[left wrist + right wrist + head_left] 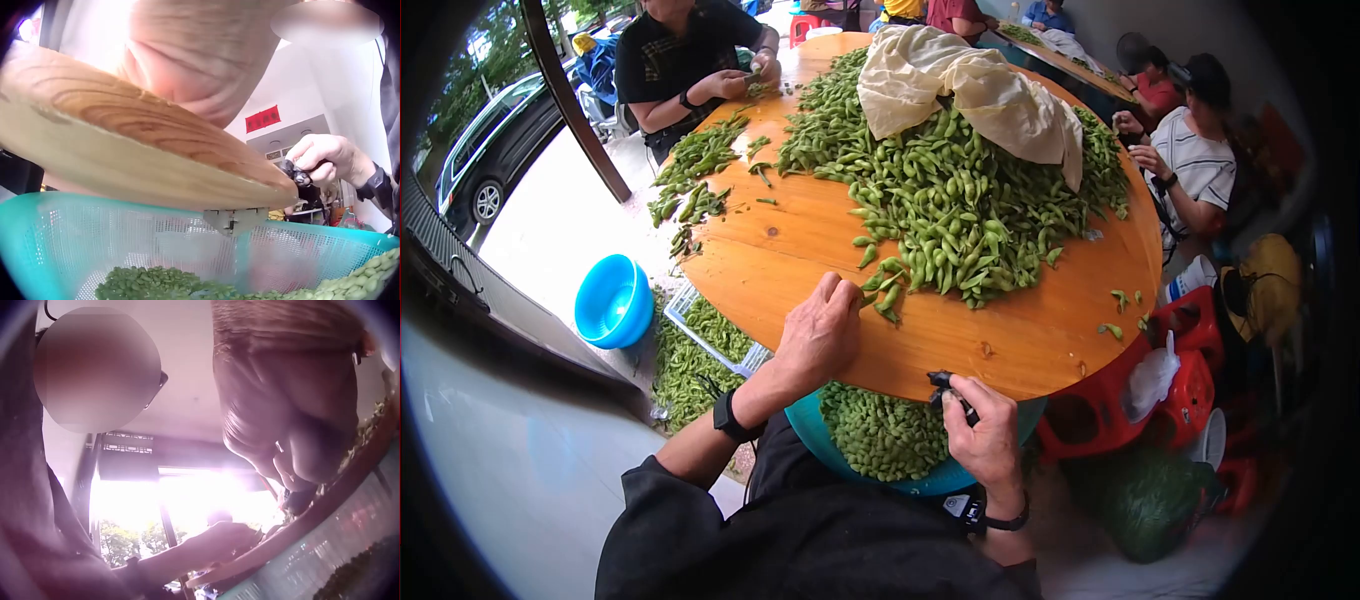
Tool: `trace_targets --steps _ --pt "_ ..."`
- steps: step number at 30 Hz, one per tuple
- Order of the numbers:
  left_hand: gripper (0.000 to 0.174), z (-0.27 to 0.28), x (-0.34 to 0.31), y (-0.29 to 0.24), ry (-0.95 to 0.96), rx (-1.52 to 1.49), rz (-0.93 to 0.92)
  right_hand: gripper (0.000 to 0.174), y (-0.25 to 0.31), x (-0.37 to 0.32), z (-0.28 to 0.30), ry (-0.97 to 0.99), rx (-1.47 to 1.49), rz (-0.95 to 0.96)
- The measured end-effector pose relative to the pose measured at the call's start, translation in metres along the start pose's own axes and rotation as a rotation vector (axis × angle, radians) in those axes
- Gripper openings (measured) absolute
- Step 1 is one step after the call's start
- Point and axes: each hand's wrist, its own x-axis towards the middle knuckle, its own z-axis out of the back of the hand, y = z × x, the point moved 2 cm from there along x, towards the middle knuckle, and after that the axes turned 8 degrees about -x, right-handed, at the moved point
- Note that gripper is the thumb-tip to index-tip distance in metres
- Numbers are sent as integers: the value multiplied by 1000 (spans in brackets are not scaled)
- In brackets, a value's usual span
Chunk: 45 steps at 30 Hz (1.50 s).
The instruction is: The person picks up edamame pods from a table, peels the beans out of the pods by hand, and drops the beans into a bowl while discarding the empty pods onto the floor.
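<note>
Green pods (960, 215) lie heaped on the round wooden table (770, 240). My left hand (820, 330) rests at the table's near edge with curled fingers, its fingertips at a few pods (887, 295) beside the heap; the head view shows a pod against them. My right hand (983, 430) pinches a small black tool (945, 385) at the table's edge; the left wrist view shows this hand (328, 156) and the dark tool (299, 175) too. Below the edge, a teal basket (805, 420) holds shelled green beans (880, 435), also visible as beans (156, 282) in the left wrist view.
Cream cloth (960, 85) covers the heap's top. People sit around the table and at another behind it. On the floor are a blue basin (613, 300), a white crate (710, 325) with pods, red stools (1100, 400) and a green net bag (1140, 500).
</note>
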Motion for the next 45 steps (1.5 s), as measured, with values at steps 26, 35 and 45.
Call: trace_targets --steps 26,35,45 --pt "16 -24 -62 -56 528 -1704 953 16 -12 -6 -12 153 885 -314" --pt "17 -23 -69 -65 306 -986 386 15 -9 -12 -15 57 530 -259" --pt "31 -11 -50 -44 770 -1027 578 13 0 -18 -15 21 243 -170"
